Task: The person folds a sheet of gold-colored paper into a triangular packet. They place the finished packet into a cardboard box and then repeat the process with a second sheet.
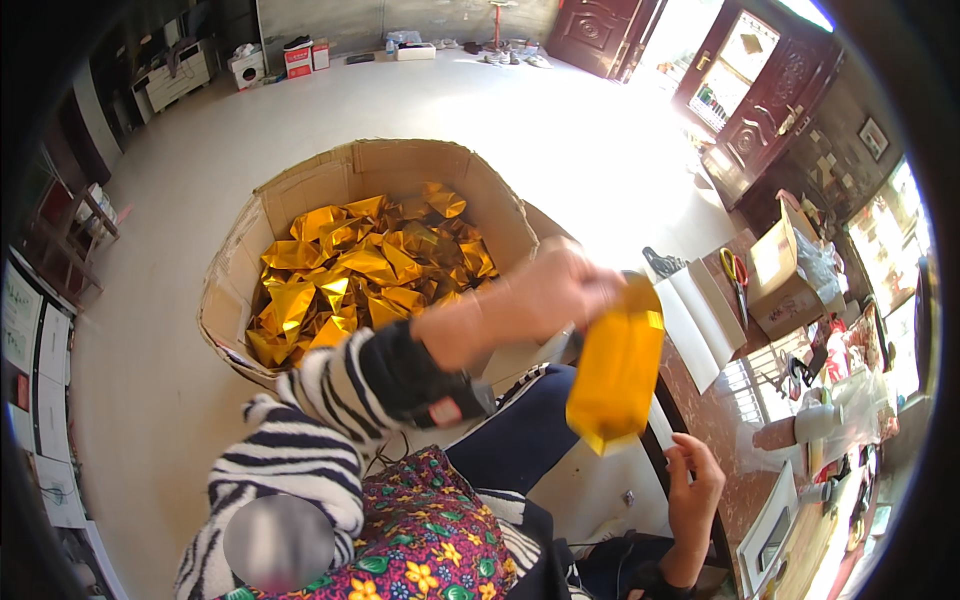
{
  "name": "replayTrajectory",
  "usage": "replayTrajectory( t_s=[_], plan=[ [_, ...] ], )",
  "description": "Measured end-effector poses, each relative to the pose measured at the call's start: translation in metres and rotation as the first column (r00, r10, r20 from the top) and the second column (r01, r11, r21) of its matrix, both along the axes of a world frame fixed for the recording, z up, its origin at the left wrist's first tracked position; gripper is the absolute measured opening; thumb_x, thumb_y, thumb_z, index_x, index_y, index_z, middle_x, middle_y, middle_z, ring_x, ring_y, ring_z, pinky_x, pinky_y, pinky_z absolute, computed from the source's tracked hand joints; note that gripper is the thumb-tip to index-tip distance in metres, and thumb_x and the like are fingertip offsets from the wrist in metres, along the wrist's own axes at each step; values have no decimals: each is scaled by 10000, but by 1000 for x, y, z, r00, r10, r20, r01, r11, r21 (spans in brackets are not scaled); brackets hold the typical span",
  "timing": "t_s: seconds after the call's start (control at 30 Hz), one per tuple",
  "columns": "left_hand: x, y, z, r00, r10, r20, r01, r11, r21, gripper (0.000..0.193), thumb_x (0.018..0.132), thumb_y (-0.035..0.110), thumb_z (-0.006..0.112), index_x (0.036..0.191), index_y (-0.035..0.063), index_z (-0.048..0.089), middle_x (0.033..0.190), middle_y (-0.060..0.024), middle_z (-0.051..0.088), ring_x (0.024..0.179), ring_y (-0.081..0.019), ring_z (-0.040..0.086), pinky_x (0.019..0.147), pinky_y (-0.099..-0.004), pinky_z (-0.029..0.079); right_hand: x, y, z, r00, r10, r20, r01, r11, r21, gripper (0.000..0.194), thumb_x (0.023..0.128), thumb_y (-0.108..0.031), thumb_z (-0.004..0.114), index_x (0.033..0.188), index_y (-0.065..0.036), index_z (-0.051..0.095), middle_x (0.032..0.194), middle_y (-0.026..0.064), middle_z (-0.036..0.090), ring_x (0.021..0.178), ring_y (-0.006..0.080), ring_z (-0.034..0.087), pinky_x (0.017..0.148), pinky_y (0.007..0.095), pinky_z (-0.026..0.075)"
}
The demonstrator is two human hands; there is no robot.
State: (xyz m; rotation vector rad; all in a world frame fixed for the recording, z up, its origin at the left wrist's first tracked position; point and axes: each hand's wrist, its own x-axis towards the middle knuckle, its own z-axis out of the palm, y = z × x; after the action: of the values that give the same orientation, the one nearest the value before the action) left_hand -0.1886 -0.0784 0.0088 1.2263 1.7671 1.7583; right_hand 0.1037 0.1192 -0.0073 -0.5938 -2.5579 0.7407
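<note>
My left hand (559, 289), blurred and reaching across from the striped sleeve, pinches the upper end of a shiny gold foil paper form (616, 367). The foil hangs below the fingertips, over the gap between my legs and the table edge. Lower right, my right hand (694, 480) is raised beside the table edge with its fingers bent and apart, holding nothing and not touching the foil. Many folded gold foil pieces (375, 262) lie heaped in a large open cardboard box (442, 161) on the floor, beyond my left forearm.
The reddish table (686, 367) at right bears white sheets (697, 330), scissors (735, 277) with red and yellow handles, a cardboard box (784, 277) holding plastic bags, and a phone (774, 538). Shoes (517, 58) and red-white boxes (298, 61) stand along the far wall.
</note>
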Motion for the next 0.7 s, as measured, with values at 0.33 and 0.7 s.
replayTrajectory(
  t_s=[0.33,0.7],
  plan=[
    [-217,-65,-83,784,621,-5,-600,756,-260,170,935,81,667,1004,-35,771,909,-126,771,758,-200,748,720,-333,611,-27,11,-44,986,68,150,-68,998,-8,136,955,-29,718,1084,10,719,955,162,735,809,256,724,765,334,565],
    [-256,-46,-203,870,459,180,-211,678,-704,552,957,178,752,1414,-76,576,1236,-202,698,1029,-291,717,804,-383,643,-38,16,-53,978,86,191,-90,996,11,121,951,-29,710,1066,8,722,935,158,725,805,284,711,755,358,549]
  ],
)
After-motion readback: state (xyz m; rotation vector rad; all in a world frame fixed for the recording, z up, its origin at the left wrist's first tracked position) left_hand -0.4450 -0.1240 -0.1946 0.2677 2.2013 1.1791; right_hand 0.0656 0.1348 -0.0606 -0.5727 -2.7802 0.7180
